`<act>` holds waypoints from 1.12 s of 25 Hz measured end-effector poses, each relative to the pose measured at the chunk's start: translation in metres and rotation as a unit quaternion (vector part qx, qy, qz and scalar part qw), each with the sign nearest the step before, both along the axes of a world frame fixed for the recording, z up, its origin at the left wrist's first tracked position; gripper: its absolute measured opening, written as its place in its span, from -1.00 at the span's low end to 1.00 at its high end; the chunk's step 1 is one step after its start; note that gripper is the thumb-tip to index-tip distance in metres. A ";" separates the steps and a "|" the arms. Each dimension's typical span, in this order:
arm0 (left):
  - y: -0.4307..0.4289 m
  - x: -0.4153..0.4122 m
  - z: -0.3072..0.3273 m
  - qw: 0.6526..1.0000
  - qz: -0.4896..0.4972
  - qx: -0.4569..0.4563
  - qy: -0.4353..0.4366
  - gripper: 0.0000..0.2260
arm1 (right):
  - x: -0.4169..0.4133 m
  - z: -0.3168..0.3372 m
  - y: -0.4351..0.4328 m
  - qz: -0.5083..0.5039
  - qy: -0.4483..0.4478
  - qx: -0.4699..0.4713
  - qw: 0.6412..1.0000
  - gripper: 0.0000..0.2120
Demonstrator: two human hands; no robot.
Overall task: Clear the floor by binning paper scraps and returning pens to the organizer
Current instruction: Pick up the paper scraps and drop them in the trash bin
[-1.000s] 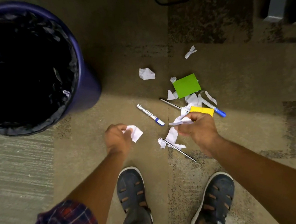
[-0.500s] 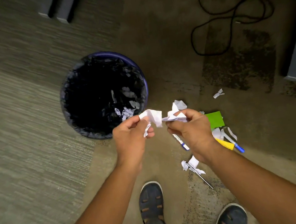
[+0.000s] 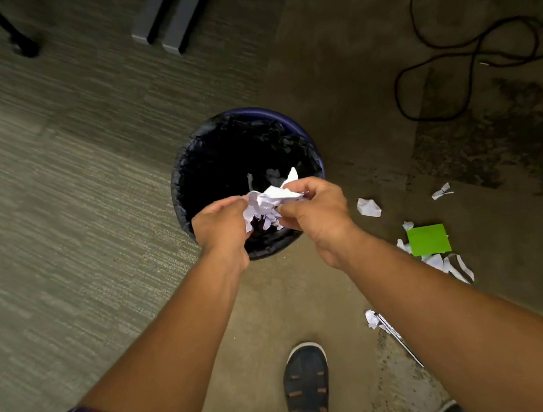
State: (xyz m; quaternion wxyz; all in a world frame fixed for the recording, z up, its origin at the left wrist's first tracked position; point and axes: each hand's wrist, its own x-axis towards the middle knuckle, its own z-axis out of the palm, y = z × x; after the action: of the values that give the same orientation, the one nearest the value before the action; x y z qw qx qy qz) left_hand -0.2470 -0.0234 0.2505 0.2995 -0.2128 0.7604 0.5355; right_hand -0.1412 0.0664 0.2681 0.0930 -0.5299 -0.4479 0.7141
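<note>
Our left hand (image 3: 222, 226) and right hand (image 3: 315, 212) clamp curled fingers on a paper wad (image 3: 268, 202) over the bin (image 3: 306, 139). Scraps (image 3: 368, 207) and a green note (image 3: 429, 239) lie to the right.

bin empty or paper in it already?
Not empty: pale scraps lie inside the bin on its black liner. How full, cannot tell.

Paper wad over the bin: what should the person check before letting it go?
1. Position: the paper wad appears over the opening of the bin: ok.
2. Grip: left hand and right hand both hold it: ok.
3. Room in the bin: ok, only a few scraps show deep inside.
4. Floor free of scraps: not ok; a crumpled scrap and green note remain.
5. Pens returned: not ok; one pen lies by the right forearm.
6. Organizer nearby: cannot tell, none in view.
</note>
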 end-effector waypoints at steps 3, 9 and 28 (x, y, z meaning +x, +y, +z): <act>0.000 -0.004 0.000 1.000 0.009 -0.009 -0.028 -0.92 | 0.006 -0.001 0.003 0.002 0.006 -0.013 1.000 -0.69; -0.003 0.017 0.011 0.999 0.004 0.002 0.048 -0.85 | 0.045 -0.008 0.018 -0.026 0.014 -0.030 0.999 -0.72; -0.029 0.268 -0.196 0.829 -0.543 -0.129 0.047 -0.70 | 0.329 -0.194 -0.010 0.174 -0.282 0.123 0.935 -0.48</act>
State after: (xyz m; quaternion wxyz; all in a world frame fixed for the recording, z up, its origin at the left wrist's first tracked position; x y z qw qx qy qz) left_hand 0.0211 -0.0523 0.0547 0.4754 0.2230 0.8289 0.1930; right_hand 0.1877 0.0565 0.0743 -0.0984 -0.6077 -0.6255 0.4794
